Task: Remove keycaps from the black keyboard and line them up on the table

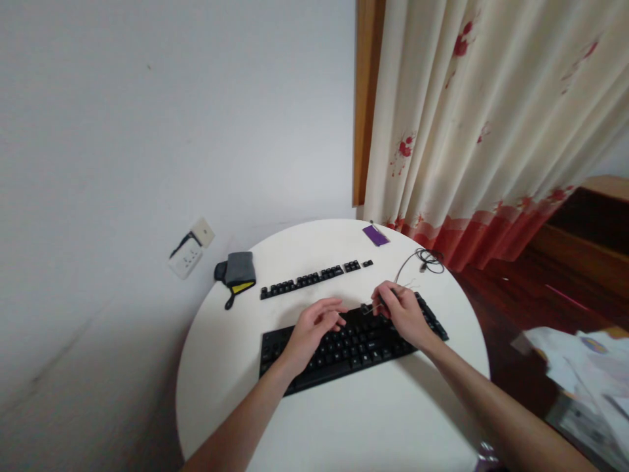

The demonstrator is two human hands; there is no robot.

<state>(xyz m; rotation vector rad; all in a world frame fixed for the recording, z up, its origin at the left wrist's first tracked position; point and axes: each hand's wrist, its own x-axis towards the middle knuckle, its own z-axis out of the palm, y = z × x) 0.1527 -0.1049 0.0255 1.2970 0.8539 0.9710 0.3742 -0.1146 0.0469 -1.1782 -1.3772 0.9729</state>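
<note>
A black keyboard (339, 354) lies on the round white table (344, 419) under both hands. My right hand (400, 311) is closed around a wire keycap puller (369, 311), whose thin wires stick out on both sides of the fingers. At the wire's left end is a small black keycap (364, 308), just above the keyboard's upper rows. My left hand (317, 324) hovers over the keyboard's left half, fingers loosely bent and apart, with nothing seen in it. Behind the keyboard, a line of removed black keycaps (307, 280) stretches across the table.
A grey and yellow folded cloth pouch (240, 270) sits at the table's left edge. A purple piece with a thin tool (376, 235) lies at the back. The coiled cable (428, 260) rests at the right. Beyond are a wall socket (187, 255) and a curtain (442, 164).
</note>
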